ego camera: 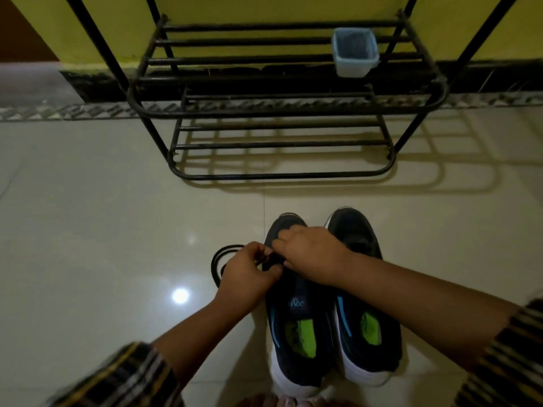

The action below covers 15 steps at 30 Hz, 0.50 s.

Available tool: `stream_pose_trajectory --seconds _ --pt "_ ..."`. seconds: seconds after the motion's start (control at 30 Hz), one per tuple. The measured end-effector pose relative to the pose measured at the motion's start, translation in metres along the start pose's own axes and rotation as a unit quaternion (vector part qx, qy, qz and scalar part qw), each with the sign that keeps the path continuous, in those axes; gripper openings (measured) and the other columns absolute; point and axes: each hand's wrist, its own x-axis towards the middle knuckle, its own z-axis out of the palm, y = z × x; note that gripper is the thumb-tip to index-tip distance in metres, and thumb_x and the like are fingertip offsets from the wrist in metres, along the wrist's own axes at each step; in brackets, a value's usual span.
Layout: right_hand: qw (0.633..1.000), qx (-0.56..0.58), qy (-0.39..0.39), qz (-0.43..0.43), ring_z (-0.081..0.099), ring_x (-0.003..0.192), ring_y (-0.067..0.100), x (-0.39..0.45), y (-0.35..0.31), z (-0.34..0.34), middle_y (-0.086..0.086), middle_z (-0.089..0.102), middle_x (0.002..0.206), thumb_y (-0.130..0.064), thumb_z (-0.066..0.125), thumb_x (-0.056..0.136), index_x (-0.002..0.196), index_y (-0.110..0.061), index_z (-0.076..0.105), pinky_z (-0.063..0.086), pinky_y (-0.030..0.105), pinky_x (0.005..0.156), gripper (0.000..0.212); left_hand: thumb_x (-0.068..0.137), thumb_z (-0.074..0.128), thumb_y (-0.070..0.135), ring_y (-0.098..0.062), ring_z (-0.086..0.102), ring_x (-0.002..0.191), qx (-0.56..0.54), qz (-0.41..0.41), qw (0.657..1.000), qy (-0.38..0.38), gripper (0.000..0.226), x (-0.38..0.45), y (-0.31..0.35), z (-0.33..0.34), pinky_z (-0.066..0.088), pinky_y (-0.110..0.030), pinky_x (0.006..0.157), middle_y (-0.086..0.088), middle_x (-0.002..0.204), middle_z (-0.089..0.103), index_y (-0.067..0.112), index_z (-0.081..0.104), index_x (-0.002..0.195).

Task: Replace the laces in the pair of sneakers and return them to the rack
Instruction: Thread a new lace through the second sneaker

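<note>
The left hand (248, 270) and right hand (308, 254) are together, pinching the soft, limp black lace (223, 257) over the left sneaker (296, 324); gripping near its tip is probably giving better control.

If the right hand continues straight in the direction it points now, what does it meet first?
The right hand points leftward across the left sneaker, so it would probably meet the left hand first, at the black lace; depth is unclear.

A pale tub (354, 52) stands before the yellow wall (264, 8). A dark skirting (499, 76) runs along the wall's foot, glossy tiled floor (88, 201) below it.
</note>
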Motion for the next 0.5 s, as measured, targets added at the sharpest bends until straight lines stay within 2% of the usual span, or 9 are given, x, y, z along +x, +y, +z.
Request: stream_pose_trajectory --seconds 0.07,0.13,0.27,0.37,0.5 --pt "1.0 -0.012 0.008 -0.014 0.063 0.072 0.02 -0.001 0.0 0.002 0.003 0.064 0.08 -0.022 0.084 0.055 0.082 -0.015 0.066 0.042 0.022 0.048 0.033 0.078 0.07 0.017 -0.003 0.058 0.089 -0.01 0.002 1.0 0.003 0.017 -0.001 -0.003 0.001 0.041 -0.014 0.072 0.01 0.09 0.064 0.019 0.061 0.092" --pt "1.0 -0.013 0.021 -0.011 0.059 0.059 0.012 -0.001 0.002 0.007 -0.005 0.06 0.066 -0.03 0.089 0.039 0.067 -0.022 0.065 0.037 0.017 0.041 0.038 0.077 0.07 0.015 -0.002 0.059 0.088 -0.011 0.014 1.0 0.001 0.014 -0.001 -0.005 0.003 0.045 -0.017 0.075 0.012 0.087 0.065 0.023 0.063 0.087" --pt "0.999 -0.026 0.019 -0.013 0.057 0.056 0.009 -0.001 0.001 0.009 -0.008 0.059 0.062 -0.035 0.089 0.036 0.061 -0.024 0.065 0.036 0.016 0.04 0.037 0.078 0.067 0.014 0.001 0.059 0.084 0.004 0.038 0.999 0.0 0.018 0.0 -0.004 0.004 0.047 -0.02 0.075 0.013 0.083 0.065 0.03 0.063 0.083" --pt "0.999 -0.035 0.024 -0.017 0.057 0.057 0.012 -0.001 -0.001 0.011 -0.005 0.06 0.064 -0.034 0.088 0.038 0.064 -0.021 0.066 0.035 0.017 0.04 0.036 0.078 0.067 0.014 0.002 0.06 0.082 -0.006 0.036 0.999 0.011 0.013 0.001 -0.007 0.006 0.047 -0.018 0.074 0.013 0.08 0.065 0.027 0.064 0.079" --pt "0.999 -0.038 0.022 0.013 0.059 0.059 0.018 -0.001 0.002 0.017 0.0 0.061 0.065 -0.033 0.089 0.039 0.065 -0.017 0.067 0.037 0.018 0.037 0.038 0.081 0.066 0.016 0.0 0.061 0.086 -0.02 0.034 0.999 0.007 0.009 0.001 -0.011 0.007 0.049 -0.02 0.078 0.012 0.085 0.068 0.023 0.07 0.085"
